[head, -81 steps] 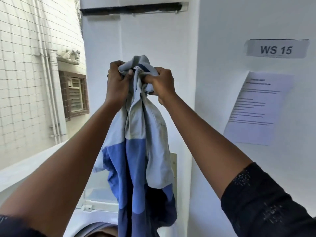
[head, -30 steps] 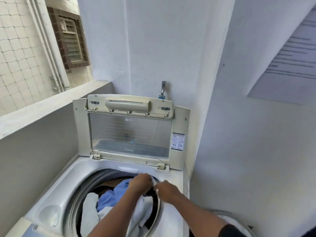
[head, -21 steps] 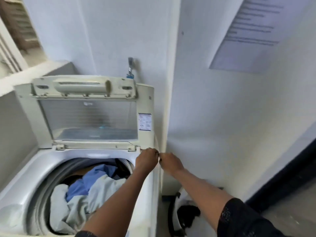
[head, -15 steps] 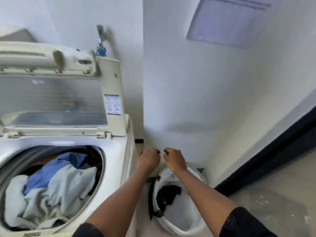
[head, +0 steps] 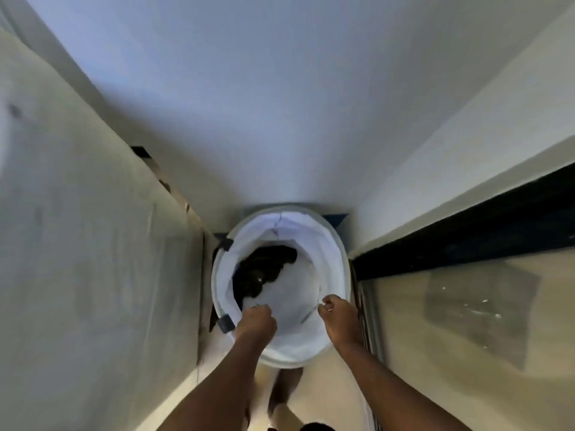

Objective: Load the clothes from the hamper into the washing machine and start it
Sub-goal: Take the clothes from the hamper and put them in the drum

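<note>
Subject item: a round white laundry hamper (head: 329,253), standing upright on the floor (head: 435,362) and seen from directly above. It sits in the corner, close against the cream side panel of the washing machine (head: 93,259) on its left and the white wall (head: 280,104) behind it. The liner is pale and smooth with a faint seam at the far side. Two dark blue tabs (head: 225,324) are fixed to the left rim.

Contents: one bundle of dark clothes (head: 264,272) lies at the bottom, toward the far left. The rest of the visible base is bare white fabric.

Left hand (head: 256,320): over the near left part of the opening, back of the hand upward, fingers curled under. The palm side is hidden, so I cannot tell whether it holds anything.

Right hand (head: 337,318): at the near right inner wall, fingers curled. A crease in the liner runs toward it, but I cannot tell whether the fingers pinch the fabric or only lie beside it.

Limits of observation: the frame is soft with blur. The dark bundle cannot be resolved into separate garments. Both forearms are cut off by the lower edge. A brown shape (head: 286,387) below the hamper is probably a foot, indistinct. The washing machine's top lies outside the view. A black skirting band (head: 466,244) runs along the right wall, and a ridged strip (head: 367,321) beside the hamper is partly covered by the right wrist.
</note>
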The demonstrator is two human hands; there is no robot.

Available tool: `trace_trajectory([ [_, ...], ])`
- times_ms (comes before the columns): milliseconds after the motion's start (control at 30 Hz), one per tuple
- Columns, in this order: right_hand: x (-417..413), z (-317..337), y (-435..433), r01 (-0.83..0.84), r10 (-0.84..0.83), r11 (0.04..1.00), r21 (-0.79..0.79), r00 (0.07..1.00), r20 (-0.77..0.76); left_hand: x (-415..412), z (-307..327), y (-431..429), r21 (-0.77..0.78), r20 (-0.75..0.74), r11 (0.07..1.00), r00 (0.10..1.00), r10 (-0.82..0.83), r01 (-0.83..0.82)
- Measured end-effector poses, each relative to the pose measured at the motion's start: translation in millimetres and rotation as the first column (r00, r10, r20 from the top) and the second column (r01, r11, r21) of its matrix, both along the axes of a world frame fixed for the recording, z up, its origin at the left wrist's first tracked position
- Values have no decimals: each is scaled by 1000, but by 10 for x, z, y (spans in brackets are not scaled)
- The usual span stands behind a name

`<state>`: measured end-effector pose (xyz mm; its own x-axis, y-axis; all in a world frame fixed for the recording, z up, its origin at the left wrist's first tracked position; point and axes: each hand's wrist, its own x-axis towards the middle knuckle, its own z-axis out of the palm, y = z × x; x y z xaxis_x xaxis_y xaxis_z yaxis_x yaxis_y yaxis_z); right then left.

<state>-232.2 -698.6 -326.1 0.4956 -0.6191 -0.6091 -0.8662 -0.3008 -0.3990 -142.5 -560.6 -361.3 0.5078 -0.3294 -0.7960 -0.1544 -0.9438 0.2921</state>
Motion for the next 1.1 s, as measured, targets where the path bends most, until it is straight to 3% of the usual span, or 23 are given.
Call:
trace_trajectory([
  [100, 6, -733, 85, -168, 169, 986, 22, 984, -55, 5, -700, -78, 33, -14, 999, 1000, 12, -12],
  [233, 266, -1872, 203, -447, 448, 894, 40, 885, -123, 127, -1733, -212, 106, -16, 993, 998, 62, -60],
  [400, 593, -3041, 162, -739, 736, 669, 85, 641, -218, 339, -2729, -337, 178, 88, 976, 990, 109, -123],
  [500, 778, -3541, 119, -851, 818, 524, 40, 491, -300, 495, -3268, -330, 139, 200, 977, 971, 131, -160],
  [700, 1015, -4184, 134, -914, 842, 404, 41, 354, -408, 670, -3809, -277, 218, 307, 959, 920, -245, 182],
  [767, 1044, -4365, 137, -898, 832, 439, 29, 394, -391, 717, -3918, -304, 246, 278, 952, 928, -248, 181],
  [833, 1075, -4438, 143, -844, 795, 536, -28, 516, -319, 763, -3938, -320, 255, 244, 958, 949, -198, 135],
  [867, 1086, -4443, 164, -801, 763, 593, -86, 593, -259, 792, -3914, -321, 252, 234, 958, 953, -195, 134],
  [933, 1091, -4380, 204, -671, 687, 654, -349, 720, -96, 798, -3800, -308, 239, 236, 959, 949, -210, 153],
  [967, 1092, -4249, 205, -620, 653, 682, -387, 755, -60, 789, -3704, -304, 234, 240, 962, 951, -196, 140],
  [1100, 1120, -3732, 104, -432, 500, 844, -318, 849, 171, 706, -3274, -344, 148, 223, 982, 972, 78, -113],
])
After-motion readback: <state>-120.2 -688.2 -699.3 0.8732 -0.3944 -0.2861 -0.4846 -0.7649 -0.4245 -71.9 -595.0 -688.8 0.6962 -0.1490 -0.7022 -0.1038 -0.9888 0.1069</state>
